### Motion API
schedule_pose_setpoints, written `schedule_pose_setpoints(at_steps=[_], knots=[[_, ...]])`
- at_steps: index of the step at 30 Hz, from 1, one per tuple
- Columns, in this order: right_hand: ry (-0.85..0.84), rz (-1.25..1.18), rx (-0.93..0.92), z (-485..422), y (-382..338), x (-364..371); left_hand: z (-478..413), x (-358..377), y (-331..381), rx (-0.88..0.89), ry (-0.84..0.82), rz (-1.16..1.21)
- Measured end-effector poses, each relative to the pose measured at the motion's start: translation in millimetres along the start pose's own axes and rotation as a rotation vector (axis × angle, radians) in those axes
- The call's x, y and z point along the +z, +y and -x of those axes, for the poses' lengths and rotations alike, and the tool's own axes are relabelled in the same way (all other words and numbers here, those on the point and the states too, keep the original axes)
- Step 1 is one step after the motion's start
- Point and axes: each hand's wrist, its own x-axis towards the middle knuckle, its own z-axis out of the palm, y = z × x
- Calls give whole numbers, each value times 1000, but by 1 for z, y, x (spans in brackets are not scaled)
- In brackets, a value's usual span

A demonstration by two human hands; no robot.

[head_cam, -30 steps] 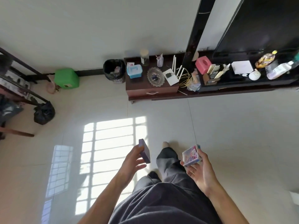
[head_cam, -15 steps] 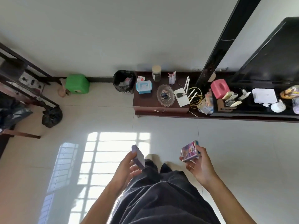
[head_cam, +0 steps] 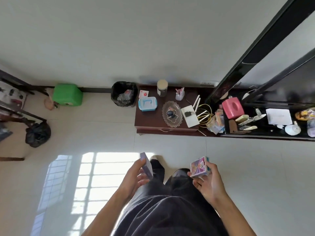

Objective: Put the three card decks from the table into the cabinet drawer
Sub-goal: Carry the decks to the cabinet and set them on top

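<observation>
My left hand [head_cam: 134,178] grips a purple card deck [head_cam: 146,165] held on edge in front of my waist. In my right hand [head_cam: 208,182] is a colourful pink-and-purple card deck [head_cam: 199,167]; it looks thick, perhaps two decks stacked, but I cannot tell. Ahead stands the low dark-brown cabinet [head_cam: 150,121], its drawer [head_cam: 166,131] closed, with a pale handle on the front. Both hands are over the floor, well short of the cabinet.
On the cabinet top: a blue-lidded box [head_cam: 147,103], a glass dish [head_cam: 172,114], a jar [head_cam: 162,87], a white router [head_cam: 190,116]. A black waste bin [head_cam: 124,93] stands left of it, a green stool [head_cam: 67,97] farther left, a black bag [head_cam: 37,134] on the floor, a cluttered black shelf [head_cam: 265,133] right.
The view has advanced toward the cabinet, which now appears larger and nearer. Both hands still hold their decks, kept at about the same height in front of my body.
</observation>
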Motion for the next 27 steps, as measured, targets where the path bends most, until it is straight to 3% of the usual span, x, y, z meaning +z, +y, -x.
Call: schedule_pose_setpoints(at_steps=[7,14,20,23,27], knots=[[15,-37,74,-73,-45,29,-68,19,40,-51,28,-8],[-30,187,42,-225,-71,38,-186,15,5,-43,117,-135],[-133,681,-198,-362,-65,49,-319,4,-25,79,291,-334],[-236,818,-328,-436,-54,50,-393,-14,-48,146,369,-431],[-348,1055,-504,-530,-34,56,-493,-52,-86,336,477,-583]])
